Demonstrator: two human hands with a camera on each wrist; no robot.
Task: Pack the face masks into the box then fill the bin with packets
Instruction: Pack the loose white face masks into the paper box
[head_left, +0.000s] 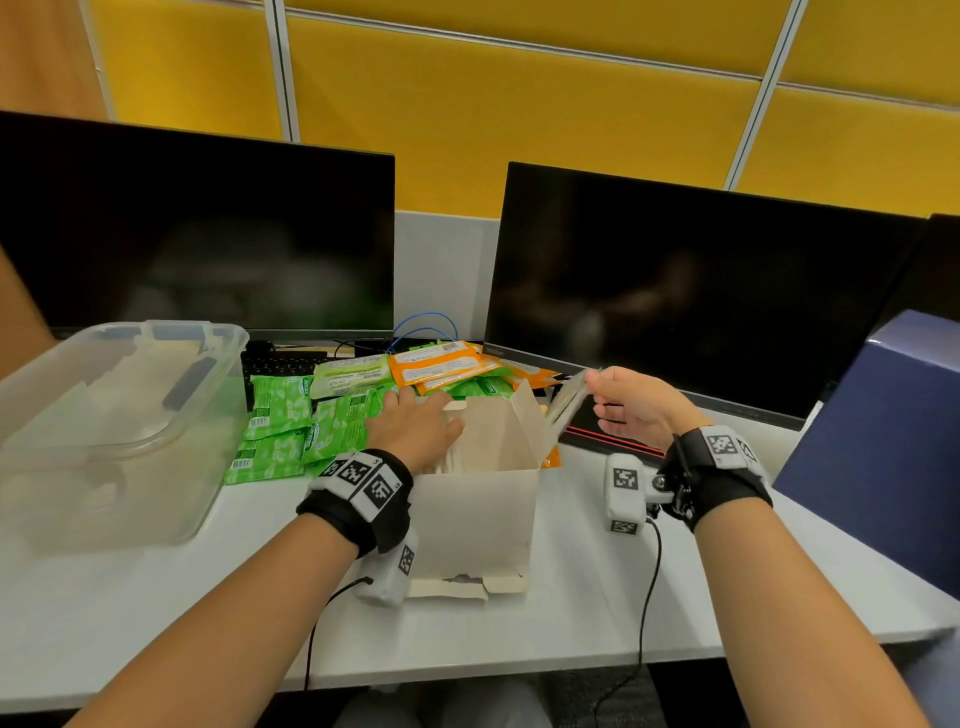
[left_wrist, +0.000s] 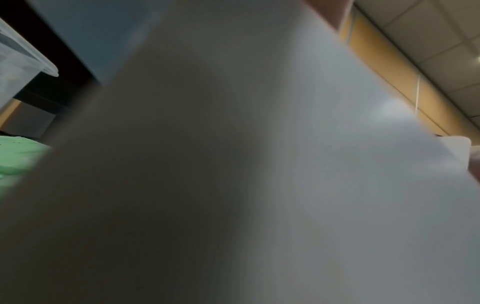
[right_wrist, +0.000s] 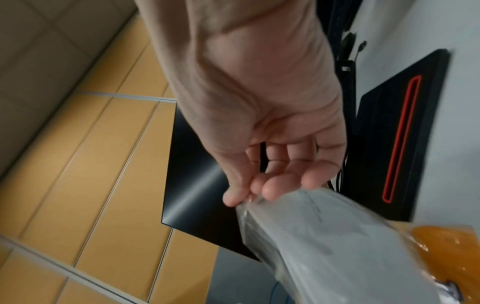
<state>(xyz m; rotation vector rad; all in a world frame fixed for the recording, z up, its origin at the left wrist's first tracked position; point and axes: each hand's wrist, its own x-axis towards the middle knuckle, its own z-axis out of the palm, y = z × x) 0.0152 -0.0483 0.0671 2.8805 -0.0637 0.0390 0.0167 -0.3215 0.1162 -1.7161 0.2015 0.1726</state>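
On the far left we see the clear bin (head_left: 119, 415) on the desk (head_left: 597, 582). We see no packets in it yet. Next to it lie the green packets (head_left: 283, 423) and behind them the orange packets (head_left: 441, 364), all in a heap on the desk. We think they go in the bin later, so we leave them for now.

Then comes our left hand (head_left: 415, 426). It lies flat with straight fingers on the white masks (head_left: 451, 460) inside the open box (head_left: 480, 512). It holds nothing. It just pushes the masks toward the left side of the box. The left wrist view shows only a blurry pale wall, most likely the box side.

To the right, our right hand (head_left: 631, 402) pinches the end of a face mask pack (head_left: 569, 397) in clear wrap. In the right wrist view the thumb and fingertips (right_wrist: 270, 191) squeeze the top edge of the wrap. The pack hangs slanted, just above the right flap of the box.

To do this step well, we think we should keep the left hand pressing so a gap stays open on the right. We should turn the pack so it stands the same way as the other masks. We slide it down slowly, past the flap. The wrap looks slippery, so we hold tight until it is in.
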